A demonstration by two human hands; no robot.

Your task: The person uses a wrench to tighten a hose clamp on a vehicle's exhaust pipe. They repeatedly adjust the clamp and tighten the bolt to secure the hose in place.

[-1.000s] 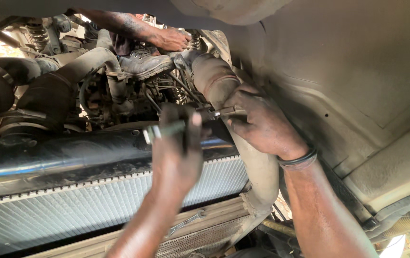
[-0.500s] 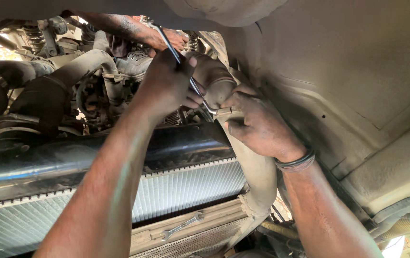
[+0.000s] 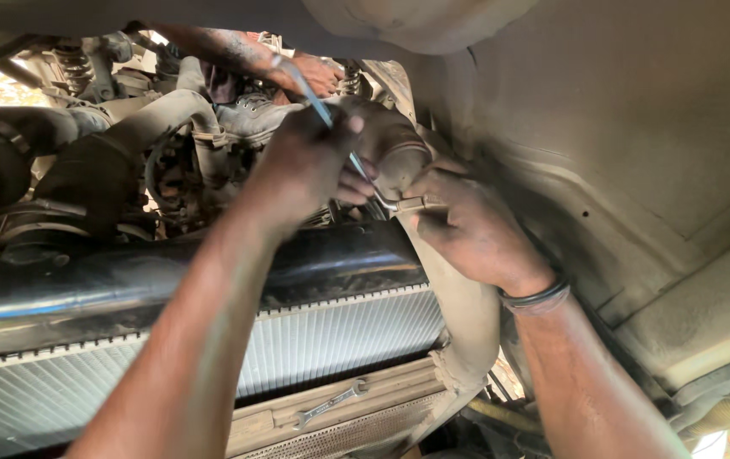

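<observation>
left hand (image 3: 305, 166) wrapped round the slim silver metal socket wrench w/ bent end (image 3: 339, 136), fingers closed tight on its shaft, handle sticking up-left past the knuckles. wrench's lower end runs down-right to the small metal clamp fitting (image 3: 411, 204) on the dusty tan rubber intake hose (image 3: 399, 149). right hand (image 3: 475, 234) pressed on that hose, fingertips pinching the clamp fitting right where the wrench tip meets it; black rubber band (image 3: 535, 297) on the wrist. hose curves down along the right side of the ribbed silver radiator w/ black plastic top tank (image 3: 331, 340). a loose silver open-end spanner (image 3: 331, 404) lies on the tan crossmember below the radiator, well apart from both hands. further back, another person's hand (image 3: 318, 72) rests in the engine bay near a coil spring; cannot tell its grip. grey dusty body panel (image 3: 620, 127) fills the right side.
</observation>
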